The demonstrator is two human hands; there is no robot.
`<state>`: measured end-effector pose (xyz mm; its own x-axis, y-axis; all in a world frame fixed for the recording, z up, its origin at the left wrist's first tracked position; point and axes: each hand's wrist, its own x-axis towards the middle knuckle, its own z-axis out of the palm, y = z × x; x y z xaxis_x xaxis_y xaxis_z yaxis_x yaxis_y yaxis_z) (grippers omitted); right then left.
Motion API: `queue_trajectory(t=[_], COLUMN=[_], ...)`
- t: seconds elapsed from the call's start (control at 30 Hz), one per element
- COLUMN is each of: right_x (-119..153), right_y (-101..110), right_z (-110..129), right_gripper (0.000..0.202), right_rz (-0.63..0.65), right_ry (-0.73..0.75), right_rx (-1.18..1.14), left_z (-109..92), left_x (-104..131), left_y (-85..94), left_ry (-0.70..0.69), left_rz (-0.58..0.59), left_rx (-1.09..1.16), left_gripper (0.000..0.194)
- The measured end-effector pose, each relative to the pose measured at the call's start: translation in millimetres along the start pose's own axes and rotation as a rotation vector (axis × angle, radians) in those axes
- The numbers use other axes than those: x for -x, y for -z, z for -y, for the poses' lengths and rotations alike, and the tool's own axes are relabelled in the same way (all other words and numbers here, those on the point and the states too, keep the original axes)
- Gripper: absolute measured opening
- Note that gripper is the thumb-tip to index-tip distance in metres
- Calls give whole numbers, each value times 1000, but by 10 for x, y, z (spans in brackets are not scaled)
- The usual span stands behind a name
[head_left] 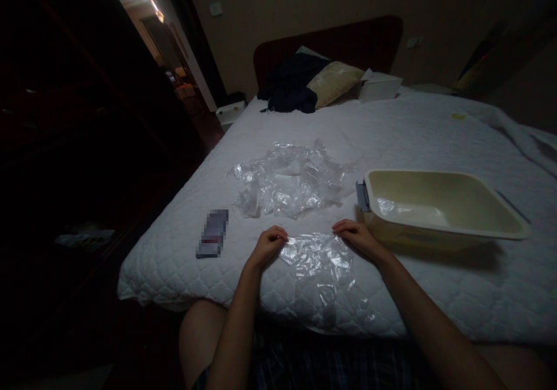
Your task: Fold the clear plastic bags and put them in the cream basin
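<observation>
A clear plastic bag (324, 268) lies spread over the near edge of the bed, creased and shiny. My left hand (270, 245) pinches its far left corner between thumb and fingers. At the far right corner, my right hand (355, 236) grips the same bag, so the top edge runs fairly straight between both hands. Just beyond, a loose heap of crumpled clear plastic bags (289, 184) rests on the white quilt. To the right of my right hand stands a cream plastic storage bin (439, 233) with grey side latches, without a lid on it.
A blurred-out phone-like object (213, 233) lies on the quilted bedspread (174, 262) at left. Toward the headboard (339, 42) are dark clothing (291, 82), a beige pillow (335, 82) and a white box (380, 86). A doorway opens at the far left.
</observation>
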<state>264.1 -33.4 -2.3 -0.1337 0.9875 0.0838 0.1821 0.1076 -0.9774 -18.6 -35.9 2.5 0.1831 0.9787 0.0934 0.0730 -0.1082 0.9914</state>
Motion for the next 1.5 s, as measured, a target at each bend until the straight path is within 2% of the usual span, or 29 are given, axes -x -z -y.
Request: queue_trajectory(t=[0.1, 0.23, 0.3, 0.47, 0.63, 0.83, 1.03, 1.17, 1.37, 1.5], right_x=[9, 9, 0, -14, 3, -6, -27, -22, -16, -13], right_y=[-13, -27, -30, -27, -27, -15, -19, -37, -48, -39], right_z=[7, 12, 0, -19, 27, 39, 3, 21, 48, 29], right_gripper=[14, 26, 29, 27, 21, 19, 20, 23, 39, 34], right_rz=[-27, -41, -59, -38, 7, 42, -18, -41, -34, 3], right_ry=[-75, -143, -138, -81, -39, -30, -42, -50, -165, -148], right_rx=[-13, -49, -36, 105, 159, 122, 54, 24, -50, -14], left_z=[-2, 7, 14, 62, 69, -3, -19, -14, 16, 49], left_x=[12, 21, 14, 2, 24, 12, -4, 11, 22, 1], left_y=[19, 25, 14, -11, -7, 3, 4, -23, -48, -25], left_ry=[34, 179, 209, 137, 145, 184, 189, 192, 176, 103], left_rz=[12, -42, -78, -50, -5, 50, 88, 41, -132, -153], left_rx=[50, 129, 117, -35, -200, -168, -144, -108, -4, -19], left_gripper=[6, 20, 24, 27, 25, 29, 26, 22, 21, 19])
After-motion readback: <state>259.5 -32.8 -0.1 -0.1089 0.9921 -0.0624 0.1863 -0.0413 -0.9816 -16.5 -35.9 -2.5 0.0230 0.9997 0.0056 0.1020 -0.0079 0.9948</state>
